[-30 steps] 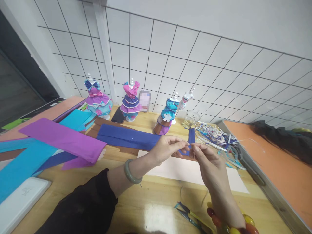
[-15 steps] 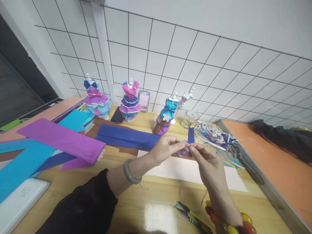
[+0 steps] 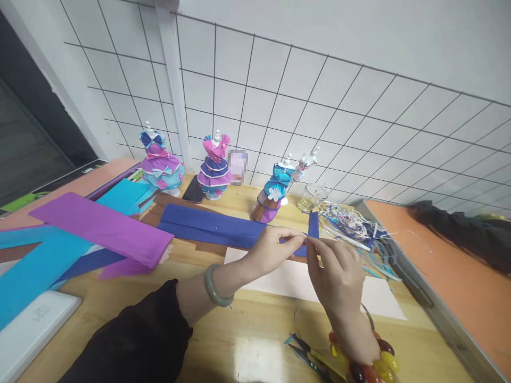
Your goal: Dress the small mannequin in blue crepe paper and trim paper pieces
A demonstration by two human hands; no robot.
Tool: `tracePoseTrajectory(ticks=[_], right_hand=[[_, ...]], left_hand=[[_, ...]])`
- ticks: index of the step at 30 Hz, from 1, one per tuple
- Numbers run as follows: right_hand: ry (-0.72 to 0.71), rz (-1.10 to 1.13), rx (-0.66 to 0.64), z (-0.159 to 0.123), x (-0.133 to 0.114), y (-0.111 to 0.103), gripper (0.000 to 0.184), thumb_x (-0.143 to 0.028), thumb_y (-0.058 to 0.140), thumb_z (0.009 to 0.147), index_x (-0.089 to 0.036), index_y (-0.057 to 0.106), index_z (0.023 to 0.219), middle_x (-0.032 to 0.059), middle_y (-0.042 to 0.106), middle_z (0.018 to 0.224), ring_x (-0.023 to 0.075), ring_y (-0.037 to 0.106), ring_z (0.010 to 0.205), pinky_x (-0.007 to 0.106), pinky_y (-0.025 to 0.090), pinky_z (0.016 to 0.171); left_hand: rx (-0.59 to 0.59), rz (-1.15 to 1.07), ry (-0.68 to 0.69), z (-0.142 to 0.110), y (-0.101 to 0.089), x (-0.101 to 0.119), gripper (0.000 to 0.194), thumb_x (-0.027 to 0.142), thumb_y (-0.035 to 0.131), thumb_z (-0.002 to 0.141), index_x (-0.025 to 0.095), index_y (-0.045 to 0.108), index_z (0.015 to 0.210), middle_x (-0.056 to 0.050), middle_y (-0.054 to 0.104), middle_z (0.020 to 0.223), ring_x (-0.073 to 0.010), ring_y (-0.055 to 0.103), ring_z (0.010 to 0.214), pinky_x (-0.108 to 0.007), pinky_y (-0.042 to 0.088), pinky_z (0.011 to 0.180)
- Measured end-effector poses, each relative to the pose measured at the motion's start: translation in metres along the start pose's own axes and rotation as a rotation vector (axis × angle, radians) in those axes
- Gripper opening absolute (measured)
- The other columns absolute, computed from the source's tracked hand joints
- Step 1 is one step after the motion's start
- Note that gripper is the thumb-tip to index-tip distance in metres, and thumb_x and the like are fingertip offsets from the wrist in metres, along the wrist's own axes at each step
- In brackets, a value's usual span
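Observation:
My left hand [image 3: 271, 250], with a jade-like bangle [image 3: 211, 286] on the wrist, is closed in a pinch. Its fingertips meet those of my right hand [image 3: 337, 274], also pinched, its back turned up. Whatever small or thin thing lies between the fingertips is too small to make out. Both hands hover over a pale pink sheet [image 3: 275, 274] and the end of a folded dark blue cloth strip [image 3: 211, 222]. A short blue piece [image 3: 313, 224] lies just beyond the fingers. Thread snips [image 3: 305, 351] rest on the table by my right wrist, partly covered by a bead bracelet [image 3: 385, 367].
Small dress forms in frilly outfits, such as a purple one [image 3: 159, 165] and a turquoise one [image 3: 275, 186], line the wall. A glass cup [image 3: 312, 197] stands by a heap of ribbon scraps [image 3: 351, 223]. Purple fabric [image 3: 99, 226], a phone [image 3: 194, 190] and a white box [image 3: 40, 324] lie leftward.
My right hand has rolled over so its back faces up more, and its wrist has shifted slightly left. My left hand stays nearly in place, fingertips still against the right ones.

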State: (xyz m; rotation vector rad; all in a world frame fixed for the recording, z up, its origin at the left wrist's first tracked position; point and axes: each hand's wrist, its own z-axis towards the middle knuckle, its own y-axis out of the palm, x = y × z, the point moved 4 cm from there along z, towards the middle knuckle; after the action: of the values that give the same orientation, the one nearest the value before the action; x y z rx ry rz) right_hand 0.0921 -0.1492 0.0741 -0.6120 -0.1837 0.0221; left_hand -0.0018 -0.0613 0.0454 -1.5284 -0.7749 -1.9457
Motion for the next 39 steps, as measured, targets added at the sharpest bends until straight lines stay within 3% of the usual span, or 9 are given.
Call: tracePoseTrajectory(ticks=[4, 8, 15, 18, 24, 27, 34, 39], right_hand=[[0.034, 0.005, -0.01, 0.001, 0.0, 0.002, 0.008, -0.011, 0.061, 0.08, -0.015, 0.062, 0.087, 0.0058, 0.067, 0.074, 0.0167, 0.06, 0.065, 0.031, 0.041, 0.065], [0.186, 0.188, -0.043, 0.0, 0.005, 0.008, 0.006, -0.016, 0.056, 0.083, -0.016, 0.063, 0.083, 0.0052, 0.066, 0.073, 0.0167, 0.059, 0.065, 0.031, 0.043, 0.066], [0.845, 0.847, -0.272, -0.011, 0.023, 0.028, 0.019, -0.036, 0.06, 0.079, -0.019, 0.066, 0.074, 0.0035, 0.064, 0.07, 0.0169, 0.057, 0.063, 0.029, 0.045, 0.059], [0.981, 1.048, -0.271, -0.014, 0.027, 0.033, 0.021, -0.039, 0.067, 0.074, -0.018, 0.068, 0.072, 0.0025, 0.062, 0.064, 0.0163, 0.055, 0.062, 0.029, 0.045, 0.059], [1.031, 1.124, -0.256, -0.011, 0.031, 0.042, 0.019, -0.038, 0.072, 0.07, -0.019, 0.069, 0.068, 0.002, 0.062, 0.064, 0.0154, 0.054, 0.061, 0.029, 0.045, 0.061], [1.015, 1.076, -0.251, -0.005, 0.031, 0.047, 0.021, -0.04, 0.072, 0.069, -0.019, 0.069, 0.069, 0.0028, 0.063, 0.066, 0.0159, 0.055, 0.061, 0.03, 0.046, 0.061], [0.936, 1.055, -0.279, 0.019, 0.026, 0.069, 0.029, -0.044, 0.071, 0.068, -0.017, 0.069, 0.075, 0.003, 0.062, 0.066, 0.0146, 0.052, 0.057, 0.029, 0.044, 0.056], [0.919, 1.043, -0.278, 0.032, 0.026, 0.091, 0.029, -0.044, 0.069, 0.069, -0.017, 0.07, 0.078, 0.0004, 0.058, 0.058, 0.0147, 0.051, 0.055, 0.028, 0.041, 0.055]], left_hand=[[0.044, 0.172, 0.131, -0.001, 0.0, 0.003, 0.025, 0.03, 0.051, 0.085, 0.015, 0.07, 0.09, -0.006, 0.07, 0.092, -0.0165, 0.062, 0.086, -0.026, 0.047, 0.076], [0.071, 0.338, 0.224, -0.002, -0.001, 0.007, 0.023, 0.025, 0.049, 0.085, 0.017, 0.07, 0.084, -0.006, 0.07, 0.089, -0.016, 0.062, 0.084, -0.025, 0.046, 0.077], [0.072, 0.248, 0.131, 0.006, -0.009, -0.005, 0.027, 0.031, 0.049, 0.085, 0.016, 0.071, 0.084, -0.005, 0.069, 0.087, -0.0162, 0.06, 0.078, -0.025, 0.045, 0.071], [0.097, 0.084, -0.006, 0.014, -0.015, -0.017, 0.025, 0.033, 0.055, 0.081, 0.014, 0.07, 0.09, -0.007, 0.069, 0.091, -0.0147, 0.059, 0.072, -0.024, 0.046, 0.061], [0.227, -0.442, -0.295, 0.034, -0.033, -0.04, 0.019, 0.021, 0.063, 0.074, 0.012, 0.061, 0.091, -0.005, 0.062, 0.08, -0.0097, 0.057, 0.059, -0.021, 0.045, 0.049], [0.272, -0.64, -0.32, 0.045, -0.042, -0.049, 0.02, 0.02, 0.066, 0.072, 0.013, 0.059, 0.089, -0.002, 0.058, 0.074, -0.0071, 0.055, 0.054, -0.018, 0.042, 0.047], [0.196, -0.871, -0.261, 0.066, -0.049, -0.055, 0.016, 0.022, 0.07, 0.07, 0.012, 0.059, 0.076, 0.002, 0.051, 0.061, -0.0017, 0.044, 0.045, -0.012, 0.027, 0.037], [0.165, -1.043, -0.301, 0.073, -0.048, -0.055, 0.013, 0.019, 0.065, 0.074, 0.012, 0.054, 0.072, 0.004, 0.045, 0.055, 0.0, 0.036, 0.039, -0.011, 0.021, 0.032]])
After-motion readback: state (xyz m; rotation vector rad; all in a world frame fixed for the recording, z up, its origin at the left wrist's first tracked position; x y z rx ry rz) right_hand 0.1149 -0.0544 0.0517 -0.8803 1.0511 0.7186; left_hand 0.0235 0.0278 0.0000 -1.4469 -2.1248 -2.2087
